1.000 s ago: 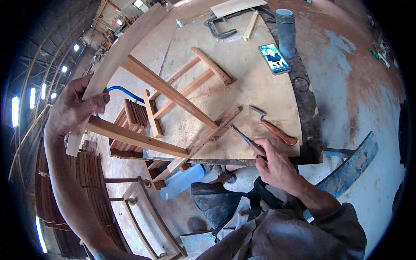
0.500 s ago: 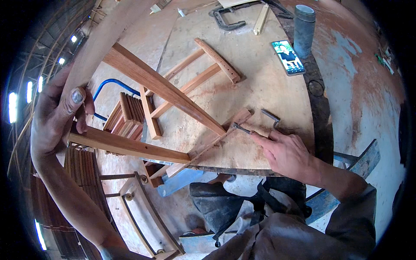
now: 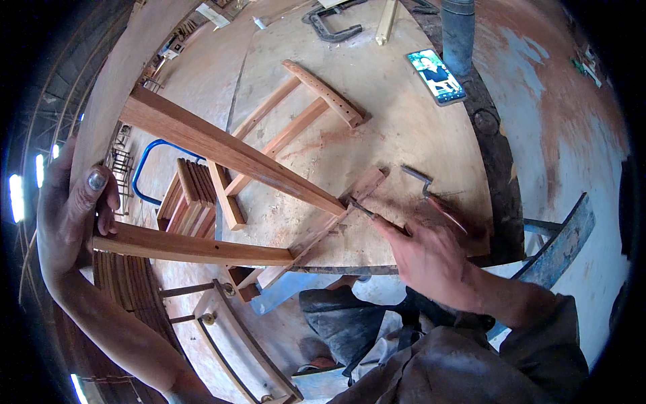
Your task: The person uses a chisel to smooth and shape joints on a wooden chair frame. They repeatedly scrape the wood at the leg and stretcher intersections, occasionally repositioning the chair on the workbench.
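Observation:
A wooden frame of reddish rails [image 3: 229, 151] lies partly on a round plywood worktable [image 3: 404, 121], its near ends sticking out over the table's edge. My left hand [image 3: 70, 215] grips the end of the lower rail [image 3: 188, 248] at the far left. My right hand [image 3: 431, 256] holds a thin metal tool [image 3: 367, 210], its tip at the joint where the rails meet a short cross piece [image 3: 336, 219]. A claw hammer with a wooden handle [image 3: 431, 195] lies on the table just behind that hand.
A phone with a lit screen [image 3: 436, 75] and a dark cylinder [image 3: 457, 30] sit at the table's far side, near a metal clamp [image 3: 333, 30]. Stacked wooden slats [image 3: 192, 195] and a blue metal tube [image 3: 145, 168] lie below on the floor. A chair part [image 3: 235, 343] is near my knees.
My right hand has moved left from the table's edge and brought the tool's tip to the joint. The view has tilted closer to the frame; my left hand keeps its grip.

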`<state>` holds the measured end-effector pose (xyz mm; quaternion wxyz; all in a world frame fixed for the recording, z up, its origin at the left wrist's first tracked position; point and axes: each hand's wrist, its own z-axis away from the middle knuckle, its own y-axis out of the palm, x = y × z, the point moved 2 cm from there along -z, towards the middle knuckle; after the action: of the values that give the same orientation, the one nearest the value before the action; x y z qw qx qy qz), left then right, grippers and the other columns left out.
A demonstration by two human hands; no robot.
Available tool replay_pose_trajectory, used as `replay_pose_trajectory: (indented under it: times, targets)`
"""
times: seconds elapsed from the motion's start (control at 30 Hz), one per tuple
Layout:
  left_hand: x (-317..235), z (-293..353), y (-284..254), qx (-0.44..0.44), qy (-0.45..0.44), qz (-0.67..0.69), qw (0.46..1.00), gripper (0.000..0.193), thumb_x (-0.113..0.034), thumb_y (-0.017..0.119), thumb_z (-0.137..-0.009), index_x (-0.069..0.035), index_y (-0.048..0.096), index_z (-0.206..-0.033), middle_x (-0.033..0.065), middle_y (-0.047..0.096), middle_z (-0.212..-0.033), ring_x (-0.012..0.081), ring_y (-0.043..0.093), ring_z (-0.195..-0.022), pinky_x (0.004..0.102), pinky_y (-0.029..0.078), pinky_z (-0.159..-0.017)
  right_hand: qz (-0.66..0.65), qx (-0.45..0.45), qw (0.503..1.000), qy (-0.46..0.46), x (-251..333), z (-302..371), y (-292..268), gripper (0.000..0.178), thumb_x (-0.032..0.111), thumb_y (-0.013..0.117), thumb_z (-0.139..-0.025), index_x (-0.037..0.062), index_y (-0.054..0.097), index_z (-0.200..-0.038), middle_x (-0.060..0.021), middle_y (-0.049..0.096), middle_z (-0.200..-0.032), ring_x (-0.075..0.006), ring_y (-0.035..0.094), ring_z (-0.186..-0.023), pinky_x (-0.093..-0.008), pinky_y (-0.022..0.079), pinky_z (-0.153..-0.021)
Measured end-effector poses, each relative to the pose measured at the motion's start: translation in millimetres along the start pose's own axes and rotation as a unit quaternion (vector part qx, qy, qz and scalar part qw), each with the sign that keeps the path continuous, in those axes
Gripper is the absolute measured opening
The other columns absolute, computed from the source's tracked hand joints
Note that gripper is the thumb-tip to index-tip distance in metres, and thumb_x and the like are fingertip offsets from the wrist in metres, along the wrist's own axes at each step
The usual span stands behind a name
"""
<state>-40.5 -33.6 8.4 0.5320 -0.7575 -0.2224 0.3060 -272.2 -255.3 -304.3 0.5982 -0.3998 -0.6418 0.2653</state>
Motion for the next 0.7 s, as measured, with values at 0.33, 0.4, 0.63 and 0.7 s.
replay_pose_trajectory:
  times: [0.33,0.4,0.63,0.7]
  targets:
    - [10,-4,1,0.015,0.036,0.025,0.999,0.066,-0.056,0.070,-0.095,0.002,0.060,-0.126,0.0022,0.060,-0.061,0.0078,0.058,-0.044,0.0206,0.049,-0.038,0.002,0.020,0.999,0.038,22,7,4,0.069,0.005,0.068,-0.082,0.0028,0.051,-0.149,-0.0227,0.064,-0.093,-0.0360,0.071,-0.073,-0.0469,0.058,-0.061]
    - [11,-8,-2,0.033,0.035,0.023,0.999,0.065,-0.055,0.070,-0.096,0.002,0.060,-0.126,0.0018,0.060,-0.061,0.0078,0.058,-0.044,0.0207,0.048,-0.037,-0.007,0.002,0.999,0.047,20,1,16,0.069,0.005,0.068,-0.082,0.0024,0.051,-0.149,-0.0221,0.063,-0.092,-0.0352,0.071,-0.072,-0.0453,0.058,-0.060]
    - [8,-4,-1,0.022,0.023,0.028,0.999,0.063,-0.054,0.073,-0.094,0.001,0.061,-0.123,0.0003,0.059,-0.060,0.0076,0.056,-0.043,0.0208,0.047,-0.037,-0.014,0.004,0.999,0.048,26,2,15,0.066,0.005,0.067,-0.083,-0.0003,0.052,-0.146,-0.0252,0.063,-0.096,-0.0361,0.071,-0.071,-0.0448,0.057,-0.056]
    - [14,-4,-5,0.028,0.016,0.017,0.999,0.064,-0.055,0.073,-0.094,0.001,0.061,-0.123,-0.0001,0.058,-0.060,0.0073,0.056,-0.043,0.0205,0.046,-0.037,-0.006,0.015,0.999,0.050,31,8,11,0.065,0.005,0.067,-0.083,-0.0010,0.052,-0.146,-0.0248,0.062,-0.095,-0.0365,0.071,-0.071,-0.0454,0.057,-0.055]
